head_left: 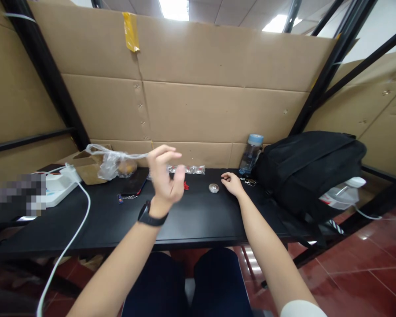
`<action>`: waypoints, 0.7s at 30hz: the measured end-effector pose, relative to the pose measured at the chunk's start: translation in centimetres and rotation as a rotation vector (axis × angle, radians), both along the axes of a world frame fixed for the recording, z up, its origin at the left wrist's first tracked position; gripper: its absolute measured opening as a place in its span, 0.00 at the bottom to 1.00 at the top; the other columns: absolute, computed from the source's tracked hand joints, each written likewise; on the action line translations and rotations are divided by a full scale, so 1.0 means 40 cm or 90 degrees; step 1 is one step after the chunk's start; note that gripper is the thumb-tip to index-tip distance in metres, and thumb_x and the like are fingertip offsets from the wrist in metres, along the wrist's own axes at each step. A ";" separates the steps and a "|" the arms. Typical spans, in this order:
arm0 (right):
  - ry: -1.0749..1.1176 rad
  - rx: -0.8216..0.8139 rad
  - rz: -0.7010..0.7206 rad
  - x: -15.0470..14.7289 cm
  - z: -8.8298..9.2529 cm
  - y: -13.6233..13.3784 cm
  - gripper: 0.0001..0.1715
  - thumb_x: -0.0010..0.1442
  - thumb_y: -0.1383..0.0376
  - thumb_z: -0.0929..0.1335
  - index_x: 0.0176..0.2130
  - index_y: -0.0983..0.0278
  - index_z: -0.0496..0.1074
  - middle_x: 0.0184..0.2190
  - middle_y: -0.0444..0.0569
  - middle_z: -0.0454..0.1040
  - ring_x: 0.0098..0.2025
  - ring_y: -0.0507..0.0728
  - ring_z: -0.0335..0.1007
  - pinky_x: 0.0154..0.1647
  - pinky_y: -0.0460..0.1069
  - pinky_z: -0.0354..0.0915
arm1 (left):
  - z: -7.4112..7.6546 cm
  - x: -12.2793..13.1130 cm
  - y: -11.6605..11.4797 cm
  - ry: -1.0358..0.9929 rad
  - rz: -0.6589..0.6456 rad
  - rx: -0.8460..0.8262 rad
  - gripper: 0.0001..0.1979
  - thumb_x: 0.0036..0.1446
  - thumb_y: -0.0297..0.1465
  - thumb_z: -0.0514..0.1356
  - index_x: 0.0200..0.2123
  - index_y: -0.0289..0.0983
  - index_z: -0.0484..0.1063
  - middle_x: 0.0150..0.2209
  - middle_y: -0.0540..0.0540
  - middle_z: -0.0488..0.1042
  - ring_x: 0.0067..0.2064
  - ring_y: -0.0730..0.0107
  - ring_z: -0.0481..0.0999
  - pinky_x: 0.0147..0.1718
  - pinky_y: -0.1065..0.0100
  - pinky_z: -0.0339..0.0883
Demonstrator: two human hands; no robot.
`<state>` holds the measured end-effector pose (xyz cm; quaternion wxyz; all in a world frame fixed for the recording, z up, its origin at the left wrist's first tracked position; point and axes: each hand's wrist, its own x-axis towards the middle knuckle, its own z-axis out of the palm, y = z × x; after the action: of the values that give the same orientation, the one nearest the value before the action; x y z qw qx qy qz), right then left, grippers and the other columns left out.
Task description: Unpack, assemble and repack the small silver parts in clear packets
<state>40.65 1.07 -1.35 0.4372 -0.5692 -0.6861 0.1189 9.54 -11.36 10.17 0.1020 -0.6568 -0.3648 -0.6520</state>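
Observation:
My left hand is raised above the table, slightly blurred, with thumb and fingers apart and nothing seen between them. A dark watch is on that wrist. Behind the hand lie a bit of red cord and a row of small clear packets, partly hidden. My right hand rests on the table, its fingers loosely bent and slightly apart, holding nothing that I can see. Just left of it sits a small round, shiny disc-like object, apart from the fingertips. Some small metal rings lie to its right.
On the left are a white power strip, a cardboard box, a clear plastic bag and a dark phone-like slab with a charm. A bottle and black backpack stand right. Cardboard walls the black table.

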 end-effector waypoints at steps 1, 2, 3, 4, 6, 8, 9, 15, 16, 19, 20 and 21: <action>-0.003 -0.004 0.004 -0.001 0.001 -0.002 0.12 0.52 0.64 0.69 0.38 0.64 0.77 0.36 0.47 0.76 0.30 0.53 0.69 0.40 0.51 0.69 | -0.012 -0.003 0.046 0.019 0.011 -0.027 0.11 0.62 0.30 0.56 0.47 0.42 0.71 0.50 0.43 0.70 0.55 0.56 0.70 0.54 0.53 0.66; -0.006 -0.009 0.011 -0.003 0.003 -0.005 0.12 0.53 0.64 0.69 0.38 0.64 0.77 0.35 0.47 0.76 0.29 0.53 0.69 0.40 0.50 0.69 | -0.030 -0.010 0.094 0.048 0.018 -0.067 0.10 0.61 0.28 0.56 0.45 0.41 0.71 0.49 0.43 0.71 0.54 0.57 0.71 0.54 0.55 0.66; -0.011 -0.015 0.024 -0.006 0.006 -0.008 0.12 0.54 0.63 0.69 0.39 0.64 0.77 0.35 0.47 0.76 0.30 0.53 0.69 0.39 0.50 0.68 | -0.053 -0.022 0.142 0.091 0.025 -0.118 0.10 0.60 0.26 0.55 0.43 0.40 0.72 0.47 0.43 0.71 0.52 0.59 0.72 0.54 0.57 0.67; -0.019 -0.019 0.040 -0.008 0.010 -0.012 0.12 0.54 0.61 0.70 0.39 0.63 0.77 0.35 0.47 0.76 0.31 0.53 0.69 0.40 0.50 0.68 | -0.080 -0.037 0.189 0.125 0.017 -0.174 0.11 0.59 0.24 0.53 0.42 0.39 0.73 0.46 0.43 0.72 0.49 0.61 0.73 0.52 0.59 0.68; -0.043 -0.031 0.090 -0.016 0.019 -0.022 0.15 0.54 0.58 0.72 0.41 0.62 0.78 0.37 0.48 0.77 0.34 0.54 0.70 0.42 0.50 0.68 | -0.139 -0.070 0.264 0.176 -0.008 -0.287 0.14 0.57 0.23 0.53 0.43 0.37 0.73 0.44 0.43 0.74 0.44 0.64 0.75 0.50 0.61 0.69; -0.075 -0.042 0.146 -0.025 0.029 -0.032 0.19 0.53 0.56 0.74 0.43 0.61 0.78 0.41 0.49 0.78 0.39 0.56 0.72 0.45 0.51 0.68 | -0.188 -0.096 0.307 0.231 -0.059 -0.393 0.14 0.55 0.24 0.54 0.43 0.36 0.74 0.42 0.44 0.76 0.39 0.66 0.76 0.47 0.63 0.71; -0.090 -0.048 0.168 -0.030 0.033 -0.037 0.20 0.52 0.56 0.75 0.45 0.61 0.78 0.43 0.49 0.78 0.41 0.56 0.72 0.46 0.51 0.68 | -0.206 -0.105 0.316 0.252 -0.082 -0.417 0.15 0.55 0.24 0.54 0.44 0.36 0.74 0.42 0.44 0.77 0.39 0.66 0.77 0.46 0.63 0.71; -0.138 -0.082 0.230 -0.046 0.041 -0.050 0.23 0.50 0.59 0.77 0.47 0.60 0.79 0.45 0.49 0.79 0.44 0.58 0.73 0.50 0.52 0.67 | -0.217 -0.106 0.288 0.361 -0.106 -0.377 0.16 0.56 0.23 0.54 0.44 0.37 0.77 0.43 0.43 0.79 0.45 0.62 0.78 0.50 0.62 0.70; -0.139 -0.086 0.234 -0.047 0.040 -0.050 0.23 0.50 0.59 0.77 0.47 0.60 0.79 0.45 0.49 0.79 0.45 0.58 0.73 0.50 0.52 0.67 | -0.214 -0.103 0.282 0.381 -0.097 -0.378 0.16 0.57 0.23 0.54 0.44 0.38 0.77 0.44 0.43 0.79 0.46 0.61 0.78 0.51 0.62 0.70; -0.131 -0.091 0.247 -0.048 0.039 -0.050 0.25 0.48 0.61 0.78 0.47 0.60 0.79 0.45 0.49 0.80 0.45 0.58 0.74 0.51 0.52 0.67 | -0.215 -0.094 0.270 0.409 -0.060 -0.405 0.17 0.59 0.23 0.53 0.45 0.39 0.78 0.45 0.43 0.80 0.48 0.61 0.78 0.52 0.62 0.70; -0.127 -0.091 0.253 -0.049 0.040 -0.051 0.25 0.48 0.61 0.78 0.47 0.60 0.79 0.45 0.49 0.79 0.44 0.57 0.74 0.50 0.51 0.67 | -0.216 -0.093 0.268 0.412 -0.050 -0.417 0.17 0.59 0.23 0.53 0.46 0.39 0.78 0.46 0.43 0.80 0.48 0.61 0.79 0.52 0.62 0.70; -0.125 -0.089 0.258 -0.050 0.041 -0.051 0.25 0.47 0.62 0.78 0.47 0.60 0.79 0.44 0.49 0.79 0.44 0.57 0.74 0.50 0.51 0.68 | -0.218 -0.091 0.266 0.414 -0.043 -0.426 0.18 0.59 0.23 0.53 0.47 0.39 0.78 0.46 0.43 0.81 0.48 0.61 0.79 0.52 0.63 0.70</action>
<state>38.65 -0.99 0.30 0.2951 -0.4575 -0.8156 0.1959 5.89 -0.72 1.44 -0.0276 -0.8356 -0.4823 -0.2616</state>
